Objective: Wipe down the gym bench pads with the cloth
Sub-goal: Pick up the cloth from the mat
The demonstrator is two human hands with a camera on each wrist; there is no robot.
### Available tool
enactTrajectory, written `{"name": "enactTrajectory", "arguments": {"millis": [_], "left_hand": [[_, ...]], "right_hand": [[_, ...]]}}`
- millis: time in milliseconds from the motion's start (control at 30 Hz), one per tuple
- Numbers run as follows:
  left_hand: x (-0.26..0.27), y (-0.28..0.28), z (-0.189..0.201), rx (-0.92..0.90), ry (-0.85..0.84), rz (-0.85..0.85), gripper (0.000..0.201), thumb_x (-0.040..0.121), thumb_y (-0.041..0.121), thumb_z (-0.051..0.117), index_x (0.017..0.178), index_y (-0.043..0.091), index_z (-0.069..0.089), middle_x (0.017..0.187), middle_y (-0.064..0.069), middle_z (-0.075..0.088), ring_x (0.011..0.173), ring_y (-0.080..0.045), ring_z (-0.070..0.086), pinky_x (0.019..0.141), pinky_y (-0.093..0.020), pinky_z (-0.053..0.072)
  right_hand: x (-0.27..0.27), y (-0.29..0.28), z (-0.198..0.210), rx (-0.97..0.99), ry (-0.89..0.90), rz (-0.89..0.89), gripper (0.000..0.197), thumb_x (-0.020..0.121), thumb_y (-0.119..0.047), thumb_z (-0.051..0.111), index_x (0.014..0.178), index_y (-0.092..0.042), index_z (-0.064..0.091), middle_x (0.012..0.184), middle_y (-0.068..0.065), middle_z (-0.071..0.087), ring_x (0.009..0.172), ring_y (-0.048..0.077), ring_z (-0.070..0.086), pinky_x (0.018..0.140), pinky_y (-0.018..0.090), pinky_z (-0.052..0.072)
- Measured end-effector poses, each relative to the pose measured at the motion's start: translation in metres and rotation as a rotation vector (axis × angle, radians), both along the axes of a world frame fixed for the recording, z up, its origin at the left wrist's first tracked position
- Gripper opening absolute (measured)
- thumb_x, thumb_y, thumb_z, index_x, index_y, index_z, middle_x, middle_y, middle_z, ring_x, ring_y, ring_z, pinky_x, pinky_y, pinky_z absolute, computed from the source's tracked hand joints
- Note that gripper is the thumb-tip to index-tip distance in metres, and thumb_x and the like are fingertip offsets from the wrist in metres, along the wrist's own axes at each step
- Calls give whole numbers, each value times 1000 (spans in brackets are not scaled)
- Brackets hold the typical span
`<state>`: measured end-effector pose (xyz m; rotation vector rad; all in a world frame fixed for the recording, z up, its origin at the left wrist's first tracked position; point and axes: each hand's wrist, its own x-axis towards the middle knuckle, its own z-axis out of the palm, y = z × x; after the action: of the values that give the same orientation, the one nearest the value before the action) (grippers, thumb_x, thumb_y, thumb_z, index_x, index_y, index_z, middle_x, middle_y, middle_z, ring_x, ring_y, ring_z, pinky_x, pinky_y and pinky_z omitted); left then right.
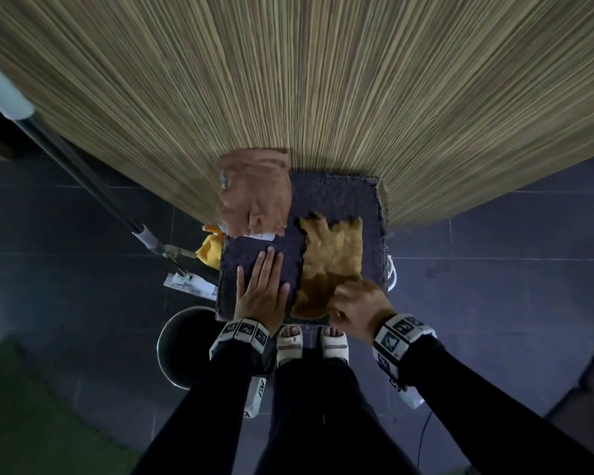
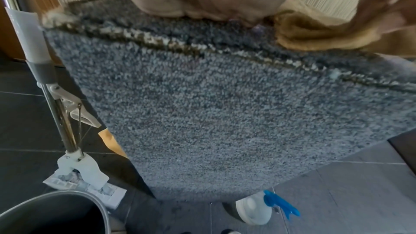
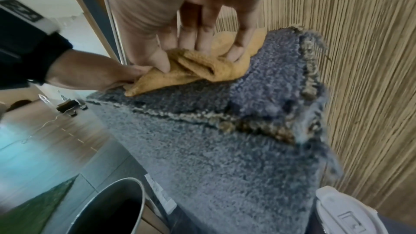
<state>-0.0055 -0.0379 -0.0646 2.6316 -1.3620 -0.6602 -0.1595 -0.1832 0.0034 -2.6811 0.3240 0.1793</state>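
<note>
The left hand (image 1: 262, 292) lies flat with straight fingers on the near left of the grey bench (image 1: 336, 200), apparently steadying it, while the right hand (image 1: 359, 308) pinches the near edge of the tan cloth (image 1: 333, 258), spread on the bench's right side for wiping.

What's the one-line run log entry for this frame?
left hand: flat on grey pad | right hand: pinching yellow cloth on pad | orange cloth: idle, far left
</note>
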Motion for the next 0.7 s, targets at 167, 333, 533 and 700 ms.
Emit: {"name": "enactTrajectory", "arguments": {"millis": [167,333,533,700], "left_hand": [[-1,-2,5,10,-14,0,60,95,39,21,150,16,21,157,1,12,144,-16,19,114,-50,11],[-1,-4,4,54,-24,9,63,93,45,15,150,20,10,157,5,0,145,-11,2,115,-45,-7],[3,-5,-1,113,-12,-6,63,99,45,19,142,28,-24,145,14,-37,133,-1,-35,101,-35,-35],[3,-6,1,122,-3,-16,64,99,45,20,141,29,-25,146,15,-36,133,-1,-34,101,-35,-34]], "right_hand": [[-10,2,15,142,-28,-186,8,71,-17,65,75,-12,69,75,4,65,56,25,62,47,27,51],[15,-29,25,119,80,-288,27,95,-24,45,117,-22,60,116,0,62,88,28,65,70,38,53],[58,-58,18,48,219,-288,32,97,-23,40,128,-27,49,123,1,51,106,27,55,82,36,47],[56,-49,10,-110,89,-161,38,85,-12,57,123,-16,57,126,9,53,114,37,49,94,48,38]]}}
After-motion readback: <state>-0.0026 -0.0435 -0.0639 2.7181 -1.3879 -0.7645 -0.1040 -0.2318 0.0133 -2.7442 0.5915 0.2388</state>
